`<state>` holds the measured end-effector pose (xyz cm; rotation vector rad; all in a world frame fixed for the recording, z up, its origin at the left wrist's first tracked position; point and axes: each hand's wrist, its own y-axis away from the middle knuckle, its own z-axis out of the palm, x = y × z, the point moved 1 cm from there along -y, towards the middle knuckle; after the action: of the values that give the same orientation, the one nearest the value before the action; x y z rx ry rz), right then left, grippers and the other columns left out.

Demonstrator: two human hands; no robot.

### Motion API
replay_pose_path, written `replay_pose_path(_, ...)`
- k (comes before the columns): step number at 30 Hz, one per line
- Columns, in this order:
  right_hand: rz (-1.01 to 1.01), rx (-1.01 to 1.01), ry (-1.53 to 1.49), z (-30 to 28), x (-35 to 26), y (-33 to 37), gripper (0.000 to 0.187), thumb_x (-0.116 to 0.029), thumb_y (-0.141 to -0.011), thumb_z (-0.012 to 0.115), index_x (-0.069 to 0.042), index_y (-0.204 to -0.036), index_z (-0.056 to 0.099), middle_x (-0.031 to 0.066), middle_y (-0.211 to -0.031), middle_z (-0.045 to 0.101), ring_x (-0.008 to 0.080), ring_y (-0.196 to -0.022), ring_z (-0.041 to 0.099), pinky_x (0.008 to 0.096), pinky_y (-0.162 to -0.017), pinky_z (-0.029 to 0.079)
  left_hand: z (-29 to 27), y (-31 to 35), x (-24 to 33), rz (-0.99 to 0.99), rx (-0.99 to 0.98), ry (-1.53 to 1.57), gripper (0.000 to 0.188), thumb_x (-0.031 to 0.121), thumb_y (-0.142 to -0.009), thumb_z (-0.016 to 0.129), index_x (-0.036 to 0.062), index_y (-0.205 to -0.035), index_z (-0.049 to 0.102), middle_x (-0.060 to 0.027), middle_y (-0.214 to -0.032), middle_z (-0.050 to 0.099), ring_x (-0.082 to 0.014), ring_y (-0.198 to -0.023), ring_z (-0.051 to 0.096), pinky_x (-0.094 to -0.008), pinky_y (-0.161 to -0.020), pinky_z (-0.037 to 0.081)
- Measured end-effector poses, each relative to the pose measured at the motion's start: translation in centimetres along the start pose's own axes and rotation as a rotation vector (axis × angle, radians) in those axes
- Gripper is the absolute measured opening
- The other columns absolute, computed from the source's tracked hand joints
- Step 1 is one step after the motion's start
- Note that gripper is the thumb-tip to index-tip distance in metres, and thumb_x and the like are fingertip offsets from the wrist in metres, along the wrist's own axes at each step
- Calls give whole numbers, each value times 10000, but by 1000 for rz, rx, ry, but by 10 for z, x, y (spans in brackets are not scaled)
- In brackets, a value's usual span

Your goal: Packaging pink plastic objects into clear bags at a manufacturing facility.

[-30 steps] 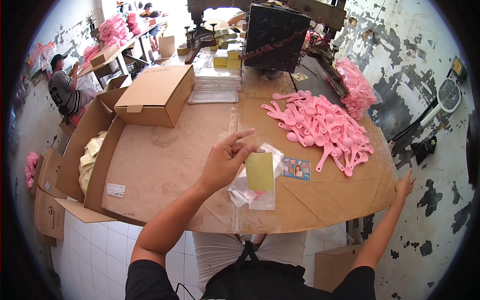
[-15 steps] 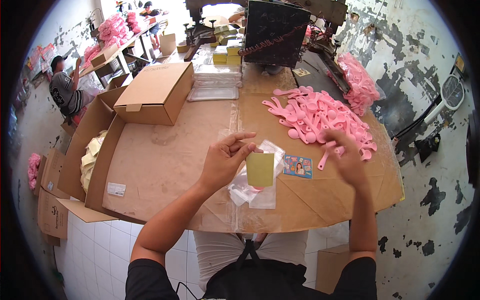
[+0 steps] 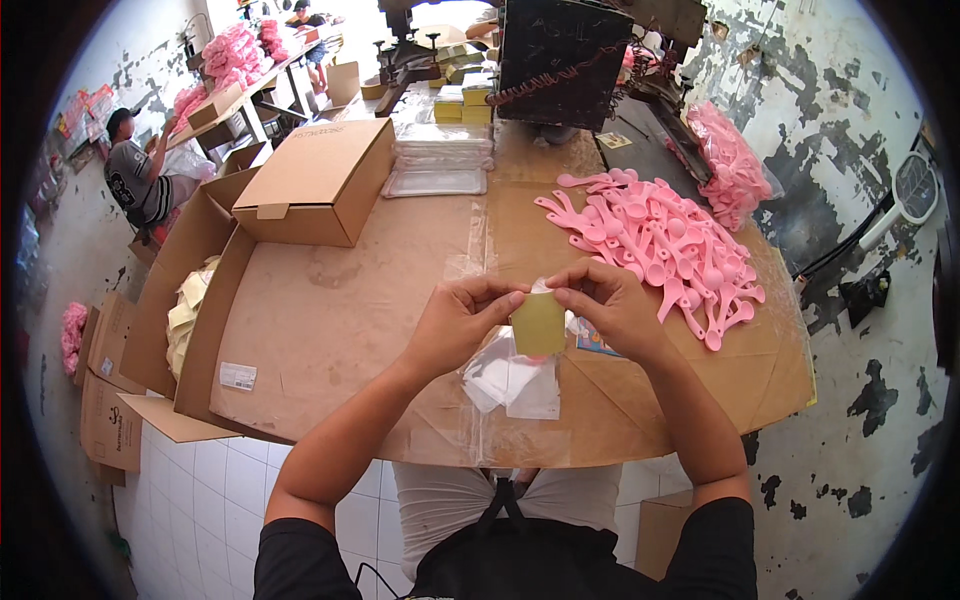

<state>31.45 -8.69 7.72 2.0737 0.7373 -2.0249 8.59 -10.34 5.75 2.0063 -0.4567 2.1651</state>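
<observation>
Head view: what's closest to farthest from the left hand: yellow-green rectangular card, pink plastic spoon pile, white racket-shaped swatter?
1. Card, just right of the left hand
2. Spoon pile, farther right
3. Swatter, far right, beyond the spoon pile

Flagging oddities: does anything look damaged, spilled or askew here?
The right-hand wall looks damaged: it is blotched dark and seems to be flaking. The spoons lie in a loose heap on the table, without looking spilled. Nothing else stands out; the card seems whole.
</observation>
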Motion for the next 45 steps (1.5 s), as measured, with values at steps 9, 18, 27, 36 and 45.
replay_pose_path(9,48,27,-75,-8,5,3,174,-76,-956,696,18,-1101,709,55,-1007,730,113,-927,689,264,-862,554,1,0,3,37,11,19,271,145,-989,675,-28,-1194,711,-92,-1039,744,-131,-928,693,-293,-851,591)
replay_pose_path(18,45,29,18,-16,8,2,161,-60,-950,682,-7,-1088,746,21,-986,735,76,-852,635,243,-759,517,-5,1,-3,127,-40,-59,264,66,-992,631,-42,-1226,689,-103,-1074,739,-148,-944,700,-307,-842,598)
replay_pose_path(27,54,-15,88,-17,0,5,177,-102,-965,676,11,-1081,750,53,-986,735,80,-822,632,246,-748,524,-12,-2,-3,46,-91,57,254,131,-1002,647,-15,-1198,715,-86,-1047,741,-123,-926,693,-287,-809,599)
replay_pose_path(36,-14,-28,-56,-14,19,3,384,-74,-928,726,16,-1285,615,81,-1070,713,114,-927,671,265,-800,542,-8,-4,-6,15,-78,-41,264,108,-1012,625,-28,-1230,683,-100,-1106,723,-149,-985,689,-302,-835,605)
replay_pose_path(45,63,-109,-98,-4,12,6,404,-119,-921,740,-10,-1285,603,63,-1076,694,102,-941,653,260,-824,516,-15,8,11,-62,-61,-130,337,97,-985,658,-33,-1288,588,-107,-1074,706,-139,-951,692,-283,-786,606)
